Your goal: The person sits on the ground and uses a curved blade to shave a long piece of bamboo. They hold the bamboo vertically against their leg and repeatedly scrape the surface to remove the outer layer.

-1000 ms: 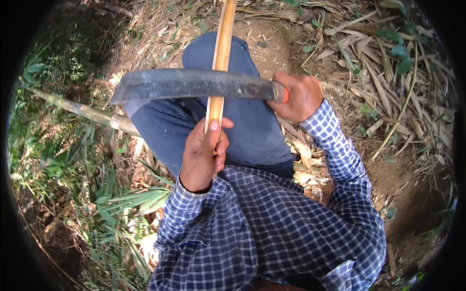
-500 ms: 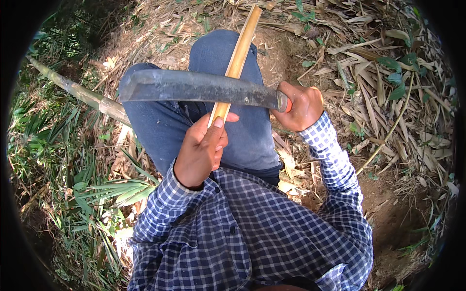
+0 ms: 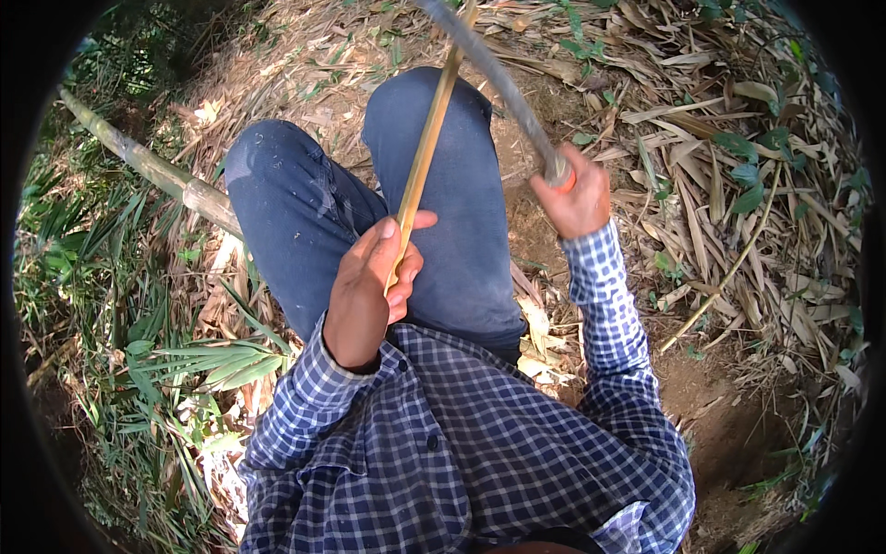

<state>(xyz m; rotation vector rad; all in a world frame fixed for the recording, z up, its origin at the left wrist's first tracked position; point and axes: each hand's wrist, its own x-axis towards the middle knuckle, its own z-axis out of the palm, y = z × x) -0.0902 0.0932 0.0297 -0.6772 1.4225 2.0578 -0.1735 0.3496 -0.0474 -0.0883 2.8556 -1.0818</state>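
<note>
My left hand [image 3: 369,286] grips the near end of a thin yellow bamboo strip [image 3: 426,148] that runs up and away over my blue-trousered knees [image 3: 369,185]. My right hand [image 3: 577,198] is closed on the orange-collared handle of a long dark machete [image 3: 494,78]. The blade is raised and angled up to the left, and it crosses the strip near the top edge of the view. My sleeves are blue and white check.
A thick green bamboo pole [image 3: 148,166] lies on the ground at the left, passing under my leg. Dry bamboo leaves and husks [image 3: 738,185] cover the ground to the right. Green plants [image 3: 120,369] grow at the lower left. Bare earth [image 3: 729,425] shows at lower right.
The machete has swung from lying level across the strip to pointing up and away. My right hand rose with it. The strip tilted slightly to the right in my left hand.
</note>
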